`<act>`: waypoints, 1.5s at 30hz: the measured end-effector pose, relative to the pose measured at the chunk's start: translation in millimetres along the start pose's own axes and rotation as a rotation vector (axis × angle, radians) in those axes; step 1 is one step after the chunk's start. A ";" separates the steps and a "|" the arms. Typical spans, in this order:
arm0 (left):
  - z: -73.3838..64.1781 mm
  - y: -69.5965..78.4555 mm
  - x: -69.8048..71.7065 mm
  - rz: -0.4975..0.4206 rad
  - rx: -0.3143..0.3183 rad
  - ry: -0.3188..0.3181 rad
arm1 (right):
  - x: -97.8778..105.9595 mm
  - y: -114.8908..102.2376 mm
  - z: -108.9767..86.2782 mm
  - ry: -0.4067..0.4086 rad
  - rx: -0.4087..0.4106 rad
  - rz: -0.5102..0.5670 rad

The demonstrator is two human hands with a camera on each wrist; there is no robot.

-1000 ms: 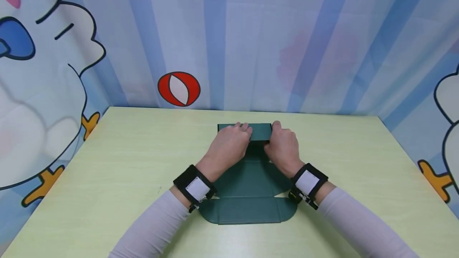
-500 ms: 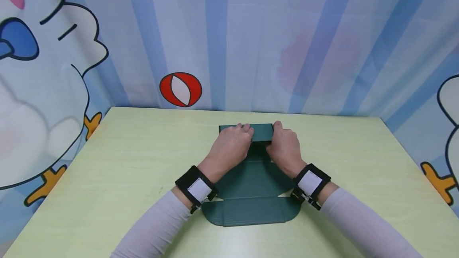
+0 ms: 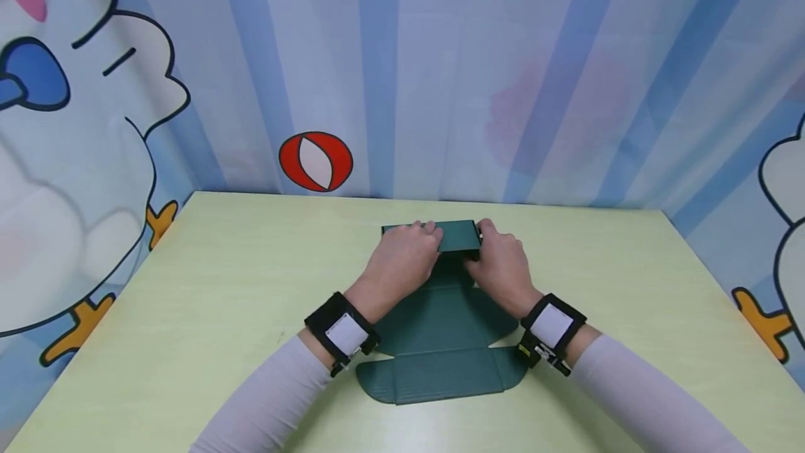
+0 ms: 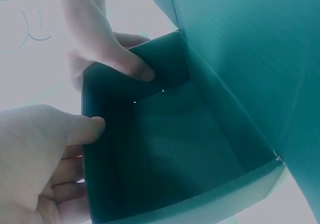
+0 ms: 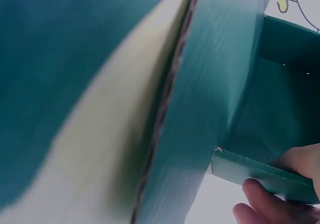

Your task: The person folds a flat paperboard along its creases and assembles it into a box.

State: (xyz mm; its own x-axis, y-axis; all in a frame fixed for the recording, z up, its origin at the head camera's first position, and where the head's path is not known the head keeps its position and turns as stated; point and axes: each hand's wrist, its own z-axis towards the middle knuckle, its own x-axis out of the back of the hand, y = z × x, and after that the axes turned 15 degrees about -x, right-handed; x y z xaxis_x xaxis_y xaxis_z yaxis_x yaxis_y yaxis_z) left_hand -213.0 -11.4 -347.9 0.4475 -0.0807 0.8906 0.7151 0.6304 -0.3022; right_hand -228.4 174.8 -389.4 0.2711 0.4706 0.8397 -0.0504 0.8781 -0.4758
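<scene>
A dark green cardboard box stands on the table with its lid folded open toward me. My left hand grips the wall on the left; in the left wrist view its thumb hooks over the edge and the other fingers lie outside. At the right end, my right hand pinches the side wall. The right wrist view shows that thumb inside the box and fingers outside. The box floor is bare. Both hands hide parts of the walls in the head view.
The lid's front flap, with rounded ends, points toward me over the pale yellow table. A striped blue curtain with cartoon prints hangs behind the table. Black straps with small cameras circle both wrists.
The box and its lid have turned slightly, so the front flap sits at more of a slant. My right wrist has shifted a little right and toward me; both hands keep their hold.
</scene>
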 end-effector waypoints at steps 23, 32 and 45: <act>-9.7 -32.7 4.5 -0.043 0.166 -0.079 | 29.0 26.0 -10.0 -0.350 0.045 -0.063; -25.4 -56.2 4.1 -0.118 0.338 -0.059 | 49.1 27.5 -9.3 -0.356 -0.022 0.044; -59.5 -70.5 -10.0 -0.351 0.489 -0.089 | 68.8 16.1 12.1 -0.523 -0.323 0.470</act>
State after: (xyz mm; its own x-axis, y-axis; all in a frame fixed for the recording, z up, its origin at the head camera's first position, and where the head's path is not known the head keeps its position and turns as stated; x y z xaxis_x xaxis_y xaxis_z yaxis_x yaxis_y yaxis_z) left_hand -235.9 -101.0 -355.8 0.1674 -0.2964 0.9403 0.4729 0.8610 0.1873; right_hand -222.1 222.4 -336.1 -0.2031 0.8380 0.5064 0.2569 0.5447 -0.7983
